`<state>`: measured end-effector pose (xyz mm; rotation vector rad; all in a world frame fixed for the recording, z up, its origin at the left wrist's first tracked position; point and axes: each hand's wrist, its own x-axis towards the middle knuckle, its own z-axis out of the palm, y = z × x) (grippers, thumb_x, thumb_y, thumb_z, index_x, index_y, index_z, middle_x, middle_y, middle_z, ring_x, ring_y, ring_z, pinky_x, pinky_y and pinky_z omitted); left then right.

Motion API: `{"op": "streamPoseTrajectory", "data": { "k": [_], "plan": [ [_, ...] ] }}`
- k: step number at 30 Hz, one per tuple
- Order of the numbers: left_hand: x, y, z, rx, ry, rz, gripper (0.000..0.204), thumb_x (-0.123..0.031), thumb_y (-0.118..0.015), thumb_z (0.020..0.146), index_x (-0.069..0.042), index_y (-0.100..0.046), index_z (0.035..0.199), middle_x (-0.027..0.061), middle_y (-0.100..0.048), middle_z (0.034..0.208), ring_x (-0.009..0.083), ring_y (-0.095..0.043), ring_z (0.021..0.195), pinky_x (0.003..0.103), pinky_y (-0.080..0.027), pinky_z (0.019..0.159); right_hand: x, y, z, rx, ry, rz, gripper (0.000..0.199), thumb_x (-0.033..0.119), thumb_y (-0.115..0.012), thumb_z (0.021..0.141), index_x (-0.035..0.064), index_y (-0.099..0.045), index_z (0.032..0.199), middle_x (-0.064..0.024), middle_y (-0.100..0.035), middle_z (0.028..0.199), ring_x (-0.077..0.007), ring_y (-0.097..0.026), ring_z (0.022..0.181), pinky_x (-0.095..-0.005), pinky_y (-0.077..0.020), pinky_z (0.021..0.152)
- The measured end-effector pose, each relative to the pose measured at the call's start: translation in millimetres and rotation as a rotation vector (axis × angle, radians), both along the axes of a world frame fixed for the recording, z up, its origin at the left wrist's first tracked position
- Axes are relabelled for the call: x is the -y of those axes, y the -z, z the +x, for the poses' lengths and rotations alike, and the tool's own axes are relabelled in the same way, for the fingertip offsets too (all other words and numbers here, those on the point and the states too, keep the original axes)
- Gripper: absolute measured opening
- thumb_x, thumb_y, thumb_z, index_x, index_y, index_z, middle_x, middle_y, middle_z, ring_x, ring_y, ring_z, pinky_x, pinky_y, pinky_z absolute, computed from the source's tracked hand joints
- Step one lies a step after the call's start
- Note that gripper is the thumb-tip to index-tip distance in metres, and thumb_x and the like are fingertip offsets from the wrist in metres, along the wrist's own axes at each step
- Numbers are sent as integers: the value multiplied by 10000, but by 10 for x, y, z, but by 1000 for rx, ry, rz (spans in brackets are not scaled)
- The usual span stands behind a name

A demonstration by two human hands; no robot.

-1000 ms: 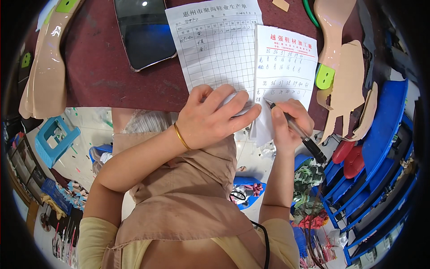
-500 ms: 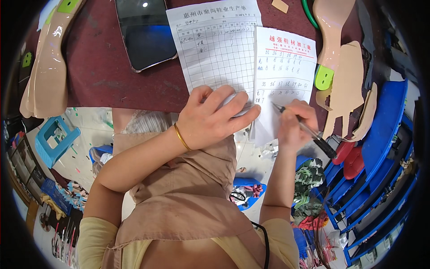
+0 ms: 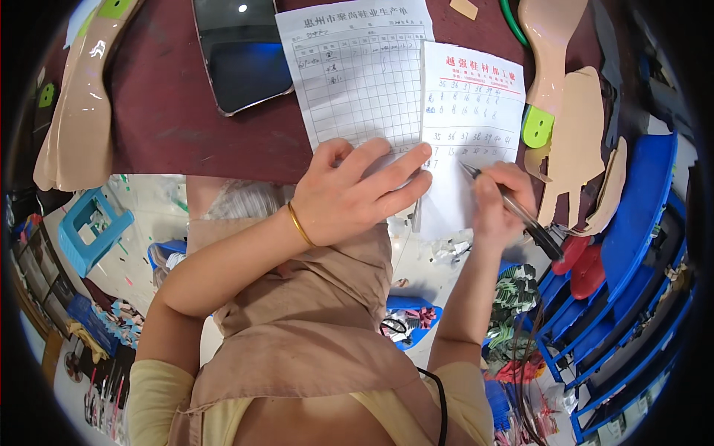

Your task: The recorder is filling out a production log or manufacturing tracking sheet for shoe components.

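My left hand (image 3: 357, 195) lies flat with spread fingers on the lower edge of a gridded white sheet (image 3: 361, 70), pinning it to the dark red tabletop (image 3: 171, 126). My right hand (image 3: 500, 202) grips a dark pen (image 3: 513, 212), its tip touching a smaller white form with red print (image 3: 468, 111) that overlaps the gridded sheet's right side. A thin gold bangle sits on my left wrist.
A dark tablet (image 3: 245, 56) lies left of the sheets. Beige shoe insoles (image 3: 78, 111) and cut sole pieces (image 3: 576, 149) flank the papers. Blue crates (image 3: 632, 253) stand at the right, a small blue stool (image 3: 93, 227) on the floor at the left.
My right hand with the pen has shifted slightly up the small form. My left hand has stayed in place on the gridded sheet.
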<state>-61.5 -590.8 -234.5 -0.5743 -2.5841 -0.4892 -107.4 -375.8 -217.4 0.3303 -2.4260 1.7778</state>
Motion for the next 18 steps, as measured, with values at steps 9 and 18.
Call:
{"op": "streamPoseTrajectory", "data": {
  "k": [9, 18],
  "plan": [
    [2, 17, 2, 9, -2, -8, 296, -232, -631, 706, -324, -644, 987, -132, -585, 1209, 115, -519, 891, 271, -338, 676, 57, -16, -18, -12, -96, 62, 143, 101, -699, 784, -13, -612, 791, -73, -600, 635, -122, -506, 541, -244, -382, 487],
    [3, 8, -3, 8, 5, -8, 301, -229, -637, 708, -320, -642, 995, -130, -583, 1211, 117, -517, 893, 269, -337, 685, 90, -30, -43, -41, -122, 112, 79, 14, -674, 739, -6, -610, 781, -75, -591, 620, -124, -505, 511, -242, -386, 465]
  ]
}}
